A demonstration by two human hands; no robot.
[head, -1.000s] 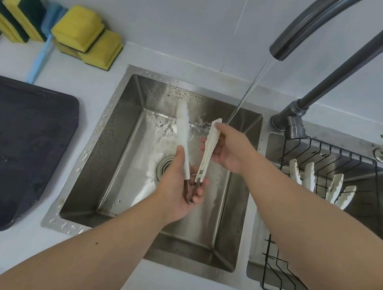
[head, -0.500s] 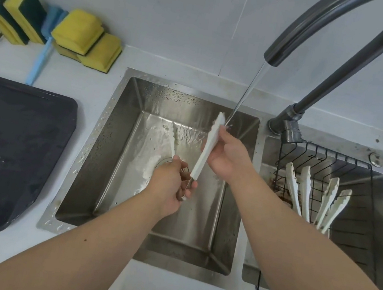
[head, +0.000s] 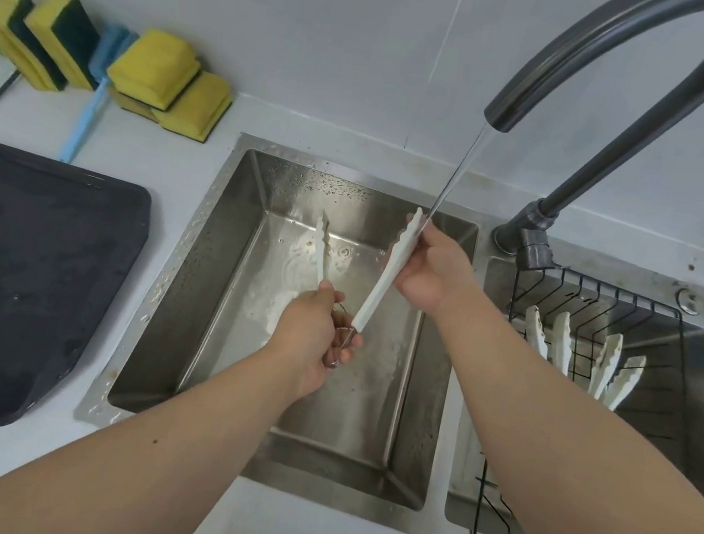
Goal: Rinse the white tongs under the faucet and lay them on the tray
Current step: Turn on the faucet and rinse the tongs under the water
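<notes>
White tongs (head: 387, 278) are spread in a V over the left sink basin (head: 371, 410). My left hand (head: 315, 336) grips their metal hinge end low in the basin. My right hand (head: 428, 273) holds the right arm near its serrated tip, and the left arm of the tongs (head: 321, 246) points up freely. Water runs from the dark curved faucet (head: 504, 118) onto the right arm's tip by my right fingers. The dark tray (head: 18, 278) lies wet on the counter to the left.
A black wire rack (head: 598, 301) in the right basin holds two more white tongs (head: 577, 357). Yellow sponges (head: 160, 72) and brushes lean against the back wall behind the tray. A pale counter surrounds the sink.
The tongs have opened wider, their left arm swinging out to the left. My right hand slid a little up the right arm under the stream. My view has shifted slightly.
</notes>
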